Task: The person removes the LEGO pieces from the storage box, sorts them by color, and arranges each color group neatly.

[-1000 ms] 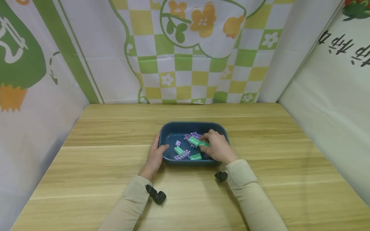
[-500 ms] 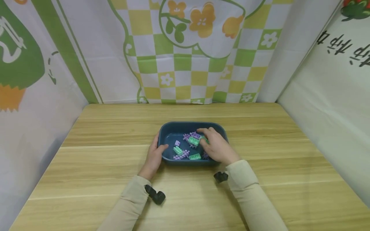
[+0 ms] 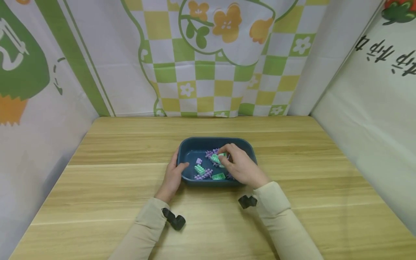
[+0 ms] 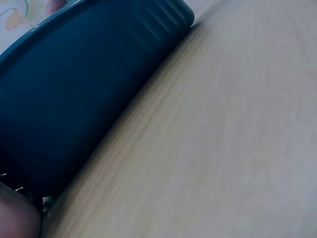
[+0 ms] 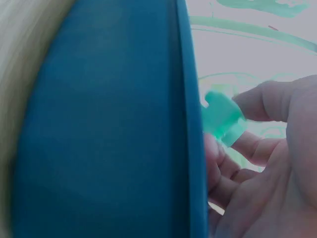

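A dark blue plastic basin [image 3: 214,182] with several mint-green and purple toy bricks stands before me on the table. My left hand [image 3: 172,177] grips its left end, thumb over the rim and fingers along the outer wall. Above the pile inside, my right hand [image 3: 243,168] pinches a mint-green toy brick [image 5: 223,119] between thumb and fingers, as the right wrist view shows past the basin's edge. To the left of that lie another green brick [image 3: 199,169], a studded purple piece [image 3: 203,175] and a small purple piece [image 3: 199,161]. A green brick [image 3: 219,176] lies by the near wall.
The wood-grain table [image 3: 130,151] stretches out on both sides of the basin. A checked, flowered curtain [image 3: 208,86] hangs behind the far edge, with printed white cloth at left and right. Each cuff carries a small black camera mount [image 3: 175,219].
My right hand has lifted a green brick from the basin's right part and moved slightly left, over the pile. The left hand keeps its hold on the basin.
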